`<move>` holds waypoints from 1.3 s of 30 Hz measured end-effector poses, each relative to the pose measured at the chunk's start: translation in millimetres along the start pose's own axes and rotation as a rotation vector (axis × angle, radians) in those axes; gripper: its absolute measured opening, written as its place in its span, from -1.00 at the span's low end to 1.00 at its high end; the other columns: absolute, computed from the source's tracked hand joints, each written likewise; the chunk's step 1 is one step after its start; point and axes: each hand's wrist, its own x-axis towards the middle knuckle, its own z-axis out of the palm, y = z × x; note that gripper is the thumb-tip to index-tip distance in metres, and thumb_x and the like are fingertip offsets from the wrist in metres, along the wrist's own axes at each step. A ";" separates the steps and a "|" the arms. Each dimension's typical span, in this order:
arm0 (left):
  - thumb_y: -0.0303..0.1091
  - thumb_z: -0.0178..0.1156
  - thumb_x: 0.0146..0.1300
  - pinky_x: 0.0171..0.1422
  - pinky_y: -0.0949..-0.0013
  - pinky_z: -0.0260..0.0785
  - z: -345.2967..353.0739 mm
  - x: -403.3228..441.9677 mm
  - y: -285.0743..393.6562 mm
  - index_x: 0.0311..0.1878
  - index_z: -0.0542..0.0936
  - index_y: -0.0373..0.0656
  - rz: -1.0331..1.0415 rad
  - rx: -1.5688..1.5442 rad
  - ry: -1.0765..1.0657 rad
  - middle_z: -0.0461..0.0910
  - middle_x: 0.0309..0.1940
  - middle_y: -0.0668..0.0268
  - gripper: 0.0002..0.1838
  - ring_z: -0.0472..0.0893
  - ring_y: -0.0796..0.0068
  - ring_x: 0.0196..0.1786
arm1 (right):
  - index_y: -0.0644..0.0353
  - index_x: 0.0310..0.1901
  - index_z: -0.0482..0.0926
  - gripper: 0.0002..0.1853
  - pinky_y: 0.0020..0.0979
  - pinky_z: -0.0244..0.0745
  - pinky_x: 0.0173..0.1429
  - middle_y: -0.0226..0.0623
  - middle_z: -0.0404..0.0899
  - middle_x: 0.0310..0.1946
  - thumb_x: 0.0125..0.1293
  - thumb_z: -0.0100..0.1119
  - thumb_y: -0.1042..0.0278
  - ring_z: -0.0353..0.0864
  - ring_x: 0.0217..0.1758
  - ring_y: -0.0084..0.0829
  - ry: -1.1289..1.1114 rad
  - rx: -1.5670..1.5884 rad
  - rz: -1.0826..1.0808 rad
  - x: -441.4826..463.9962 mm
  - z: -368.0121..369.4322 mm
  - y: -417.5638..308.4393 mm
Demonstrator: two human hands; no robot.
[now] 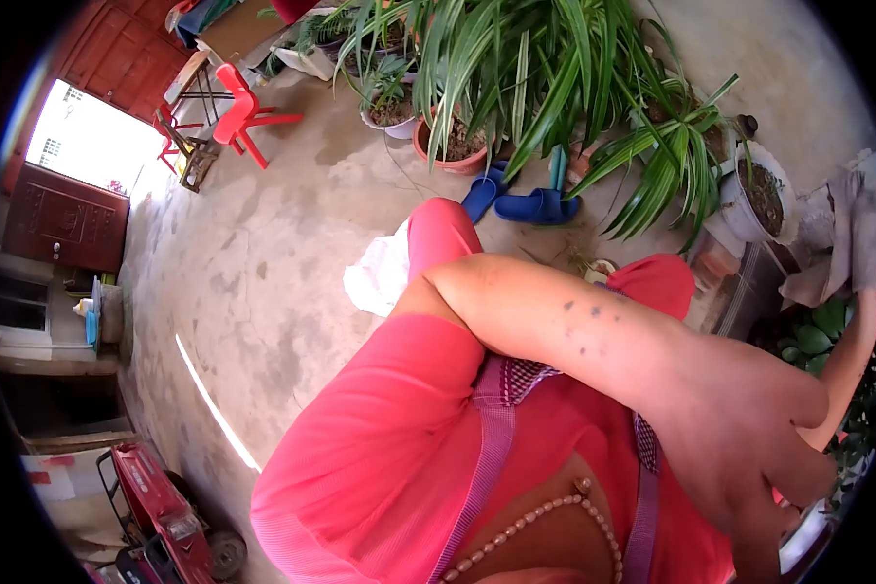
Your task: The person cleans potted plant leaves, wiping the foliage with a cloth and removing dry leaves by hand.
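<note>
My left forearm crosses in front of my body to the right. My left hand (740,428) is curled at my bent right arm, and a bit of pink sleeve (779,497) shows between its fingers. Raised at the far right edge, my right hand (847,224) seems to wear a greyish glove. Its fingers look stretched up, with the thumb side toward the plants. No object is visible in it. Pink clothing with purple checked straps (492,438) covers my body and knees. Beside one knee is a white cloth or bag (380,273).
Blue slippers (537,205) lie ahead on the concrete floor (253,263), near a terracotta pot (450,151) and long-leaved plants (516,73). A white pot (757,195) stands right. Red chairs (238,109) are far left, a red machine (165,506) lower left.
</note>
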 end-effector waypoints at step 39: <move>0.02 -0.11 0.12 0.06 0.22 0.18 -240.8 -104.7 -306.7 -0.31 0.54 -0.07 -0.875 1.335 -1.789 0.51 -0.26 0.26 -0.61 0.43 0.26 -0.07 | -0.07 -0.62 0.55 -0.91 -0.48 0.27 -0.49 -0.50 0.45 -0.64 -0.07 0.06 0.31 0.43 -0.52 -0.46 0.087 -0.258 -0.474 171.2 115.9 -192.0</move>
